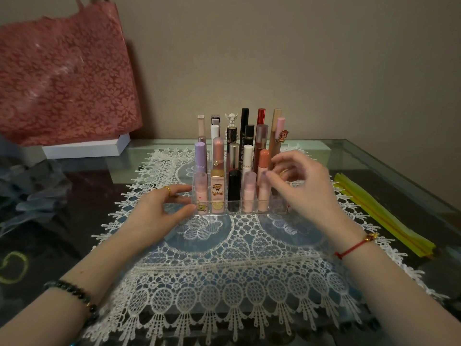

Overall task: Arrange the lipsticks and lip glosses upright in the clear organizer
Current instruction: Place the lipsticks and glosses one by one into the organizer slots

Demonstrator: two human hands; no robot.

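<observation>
The setting is a glass-topped table (374,158) against a plain beige wall, with a white lace mat (237,258) spread across the middle. A pink floral bag (67,83) stands on a white box (84,148) at the far left. Yellow strips (381,216) lie along the right edge.

Head view: the clear organizer (224,213) sits on the mat, centred between both hands. Its stepped rows are filled with lipsticks and glosses, every tube standing with its long axis vertical. No loose tube is visible on the table.

The left hand (154,208) rests at the organizer's front-left corner, thumb and straight fingers touching the left wall and holding nothing.

The right hand (304,186) hovers over the front-right end. Its fingers (269,174) are loosely curled and narrow, with the tips at the top of the pale pink tube (263,196) in the front row, just below the peach-capped tube (264,158). Blur prevents confirming whether they pinch it.

The front-right compartment (277,206) lies directly under the right hand and looks vacant. The right hand is therefore the nearer one for any further seating there, and the approach is straight down along the tube axis. The task appears close to complete.
</observation>
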